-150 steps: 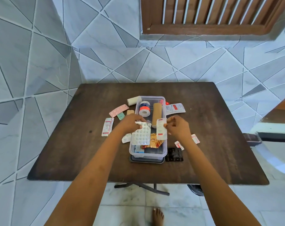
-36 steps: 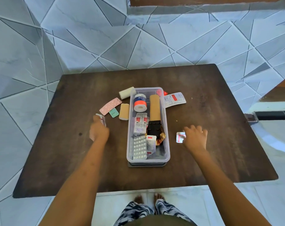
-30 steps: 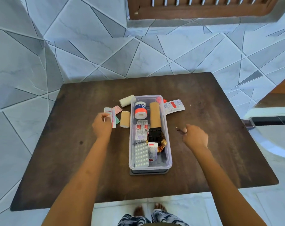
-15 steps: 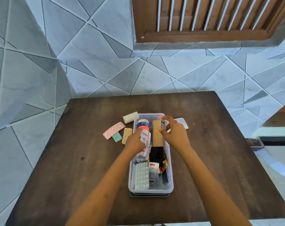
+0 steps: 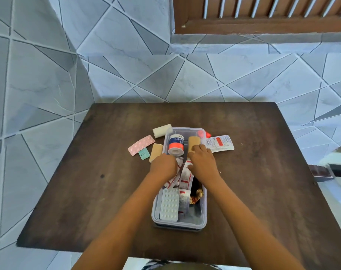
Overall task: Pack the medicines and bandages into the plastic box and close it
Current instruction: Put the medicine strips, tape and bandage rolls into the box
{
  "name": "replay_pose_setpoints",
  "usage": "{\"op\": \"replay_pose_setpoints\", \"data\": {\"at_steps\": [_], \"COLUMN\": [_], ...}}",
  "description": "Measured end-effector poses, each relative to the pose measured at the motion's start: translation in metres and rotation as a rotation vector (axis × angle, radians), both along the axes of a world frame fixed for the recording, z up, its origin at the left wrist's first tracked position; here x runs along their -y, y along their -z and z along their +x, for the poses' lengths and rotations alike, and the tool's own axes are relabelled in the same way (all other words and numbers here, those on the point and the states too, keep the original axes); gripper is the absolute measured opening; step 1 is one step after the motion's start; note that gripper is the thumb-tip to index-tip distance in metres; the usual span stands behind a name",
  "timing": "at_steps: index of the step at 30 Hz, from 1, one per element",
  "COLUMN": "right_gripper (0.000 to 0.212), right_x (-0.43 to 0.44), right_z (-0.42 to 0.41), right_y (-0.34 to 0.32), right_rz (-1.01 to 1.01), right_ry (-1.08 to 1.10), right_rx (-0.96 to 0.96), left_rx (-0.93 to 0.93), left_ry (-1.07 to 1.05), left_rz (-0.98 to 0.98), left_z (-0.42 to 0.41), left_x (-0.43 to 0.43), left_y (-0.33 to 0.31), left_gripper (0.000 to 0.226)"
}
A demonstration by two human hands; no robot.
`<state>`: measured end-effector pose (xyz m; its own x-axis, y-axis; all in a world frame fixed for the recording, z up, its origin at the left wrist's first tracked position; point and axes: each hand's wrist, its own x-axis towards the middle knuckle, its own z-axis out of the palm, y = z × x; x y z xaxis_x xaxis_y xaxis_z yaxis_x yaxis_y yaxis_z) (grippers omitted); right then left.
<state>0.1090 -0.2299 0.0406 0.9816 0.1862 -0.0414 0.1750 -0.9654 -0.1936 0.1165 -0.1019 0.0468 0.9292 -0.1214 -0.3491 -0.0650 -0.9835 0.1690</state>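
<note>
The clear plastic box stands mid-table on its grey lid. Inside are an adhesive tape roll, a tan bandage roll, a white blister pack and red-and-white tablet strips. My left hand reaches into the box's middle with fingers curled on those strips. My right hand lies palm down beside it, fingers over the tan roll, thumb touching a strip; what it covers is hidden. Left of the box lie a white bandage roll, a pink blister pack, a small green pack and a tan bandage.
A white-and-red tablet strip lies right of the box, with a small red item at the box's far right corner. The dark wooden table stands against a tiled wall. A dark ledge sits beyond the table's right edge.
Both hands picked packets off the table on either side of the box and brought them into its middle. The view tilted up and the hands sank lower into the box.
</note>
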Motion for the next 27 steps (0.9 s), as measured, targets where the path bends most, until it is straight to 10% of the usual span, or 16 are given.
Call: {"op": "replay_pose_setpoints", "data": {"at_steps": [10,20,27], "right_gripper": [0.036,0.069,0.051], "right_x": [0.04,0.066,0.062], "right_z": [0.036,0.076,0.09], "right_y": [0.007,0.052,0.047], "right_rz": [0.427,-0.079,-0.214], "right_ry": [0.27,0.166,0.158], "right_rx": [0.171,-0.188,-0.183], "left_rx": [0.231,0.03,0.113], "left_ry": [-0.399,-0.347,-0.409], "left_rz": [-0.219,-0.103,-0.086], "left_z": [0.055,0.076,0.083], "left_x": [-0.04,-0.045,-0.049], "left_y": [-0.007,0.037,0.016], "left_gripper": [0.021,0.037,0.039]}}
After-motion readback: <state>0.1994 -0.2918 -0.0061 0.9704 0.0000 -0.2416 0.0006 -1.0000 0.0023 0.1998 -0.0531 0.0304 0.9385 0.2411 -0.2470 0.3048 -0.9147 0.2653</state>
